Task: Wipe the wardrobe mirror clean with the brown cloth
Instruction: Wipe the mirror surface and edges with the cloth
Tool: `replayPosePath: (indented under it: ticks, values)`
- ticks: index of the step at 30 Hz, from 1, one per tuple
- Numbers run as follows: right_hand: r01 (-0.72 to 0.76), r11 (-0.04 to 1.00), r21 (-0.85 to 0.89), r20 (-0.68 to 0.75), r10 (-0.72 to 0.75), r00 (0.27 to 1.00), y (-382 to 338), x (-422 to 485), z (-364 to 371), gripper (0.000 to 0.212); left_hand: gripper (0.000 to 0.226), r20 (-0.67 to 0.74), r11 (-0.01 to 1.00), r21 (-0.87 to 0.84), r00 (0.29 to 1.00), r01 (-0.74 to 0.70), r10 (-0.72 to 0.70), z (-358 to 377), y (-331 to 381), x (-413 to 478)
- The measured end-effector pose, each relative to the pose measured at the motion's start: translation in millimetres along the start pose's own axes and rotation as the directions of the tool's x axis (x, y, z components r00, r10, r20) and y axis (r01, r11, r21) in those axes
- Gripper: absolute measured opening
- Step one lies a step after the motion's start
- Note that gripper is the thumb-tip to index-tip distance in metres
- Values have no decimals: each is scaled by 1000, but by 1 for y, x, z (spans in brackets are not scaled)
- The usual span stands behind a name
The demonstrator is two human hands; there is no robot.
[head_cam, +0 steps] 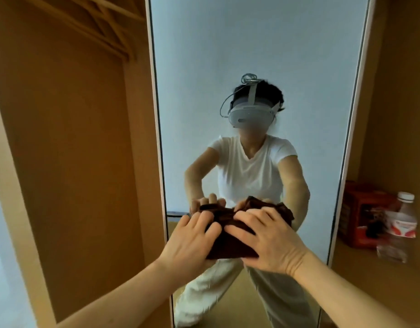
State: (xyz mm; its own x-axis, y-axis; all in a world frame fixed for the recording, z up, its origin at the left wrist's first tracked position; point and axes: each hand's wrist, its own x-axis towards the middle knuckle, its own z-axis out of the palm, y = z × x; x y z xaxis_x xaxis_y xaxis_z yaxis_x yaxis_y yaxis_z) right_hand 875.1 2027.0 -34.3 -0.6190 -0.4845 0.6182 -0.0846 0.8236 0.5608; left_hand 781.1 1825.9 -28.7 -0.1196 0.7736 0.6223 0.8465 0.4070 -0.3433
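Observation:
The tall wardrobe mirror [251, 55] stands straight ahead in a white frame and reflects me holding the cloth. A bunched brown cloth [230, 242] is between my hands, close in front of the glass at its lower middle. My left hand [190, 240] grips the cloth's left side with curled fingers. My right hand [268, 240] lies over its right side, fingers curled into the folds. Whether the cloth touches the glass I cannot tell.
An open wooden wardrobe compartment [74, 138] with wooden hangers [105, 27] is on the left. On a shelf to the right stand a red box [362, 214] and a plastic bottle [398, 228], close to the mirror's right edge.

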Motion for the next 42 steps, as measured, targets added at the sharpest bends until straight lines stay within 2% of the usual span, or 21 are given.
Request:
replayPosePath:
  ticks: [4,7,11,14,18,20,22,24,26,29,31,34,36,38,40,42]
  values:
    - [27,999,-23,13,-27,1000,3,2,-6,66,67,86,995,-94,996,40,-32,-13,-10,-11]
    - [43,998,-40,27,-42,999,0,13,-16,64,65,94,938,-278,978,208,-188,-23,-20,-19]
    - [-23,999,-42,-50,21,999,14,57,-45,59,43,24,771,-495,893,401,-450,-42,-36,-11]
    - [-112,990,-81,-124,102,987,28,97,-64,61,31,-26,605,-674,805,424,-593,-60,-45,9]
    - [-209,975,-76,-177,193,965,23,112,-62,58,13,-45,515,-761,760,394,-648,-76,-52,27]
    - [-196,978,-74,-176,181,968,16,96,-50,57,14,5,493,-765,770,414,-638,-71,-50,21]
    - [-112,991,-76,-121,102,987,6,71,-35,58,27,90,478,-734,767,483,-636,-61,-46,10]
    - [14,997,-82,1,-14,1000,-6,49,-23,59,43,145,496,-679,761,541,-632,-53,-42,0]
    - [88,994,-70,98,-81,992,-14,39,-20,59,54,117,608,-597,807,522,-579,-52,-37,-6]
    - [64,996,-60,106,-58,993,-8,52,-34,57,65,-19,883,-348,939,316,-344,-58,-25,-4]
    - [-6,996,-84,56,11,998,10,70,-52,58,75,-58,963,-160,972,215,-226,-62,-20,7]
    - [-97,985,-139,-56,90,994,48,94,-83,56,84,-176,971,-30,955,235,-237,-70,-16,41]
    - [-159,976,-151,-118,142,983,65,100,-96,55,74,-267,969,-12,933,247,-241,-79,-15,70]
    - [-235,963,-133,-176,211,962,65,94,-95,55,62,-298,971,-4,926,240,-230,-81,-12,86]
    - [-308,944,-115,-191,284,940,51,74,-80,57,52,-309,983,16,935,185,-171,-72,-6,81]
    - [-316,944,-98,-137,301,944,27,40,-57,61,47,-298,996,47,953,82,-65,-53,4,58]
